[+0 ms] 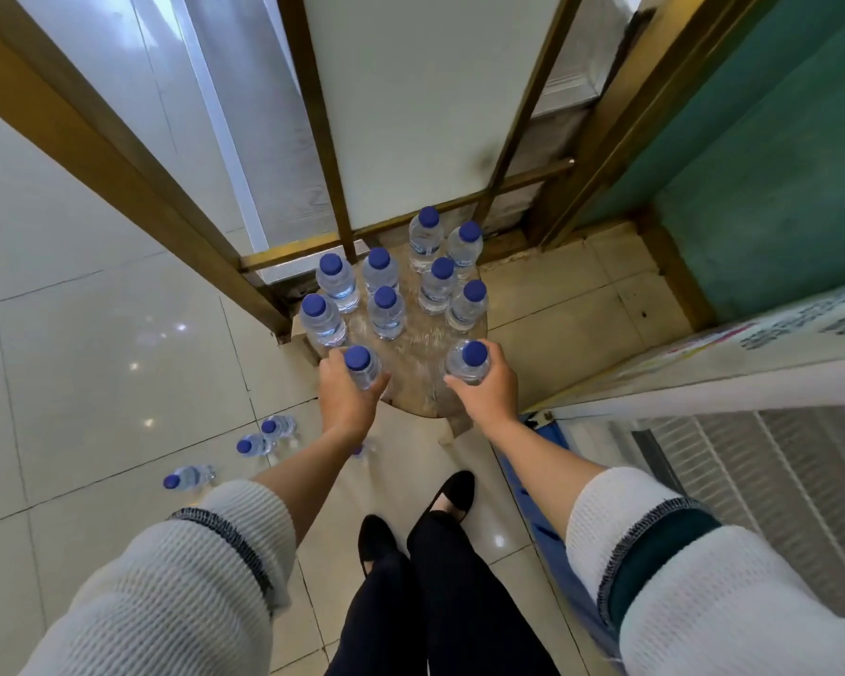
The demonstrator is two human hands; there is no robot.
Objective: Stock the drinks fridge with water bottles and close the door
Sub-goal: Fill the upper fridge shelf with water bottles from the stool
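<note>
Nearest, two pale knit sleeves reach down over dark trousers and black shoes. Each hand curls round one blue-capped water bottle at the near edge of a worn round stool: the left hand wraps the near-left bottle, the right hand wraps the near-right bottle, both gripped below the cap, probably so two can be carried at once. Whether they are lifted or still standing on the stool, I cannot tell. Behind them eight more bottles stand upright, close together toward the stool's far side, likely staged there within easy reach of the fridge. At right, just beside the right arm, the fridge door stands open, with wire shelves showing below it; no bottle is visible inside. Left of the stool, several bottles lie on their sides on glossy cream floor tiles. Farther off rise brass-coloured frames, a white panel and a green wall.
</note>
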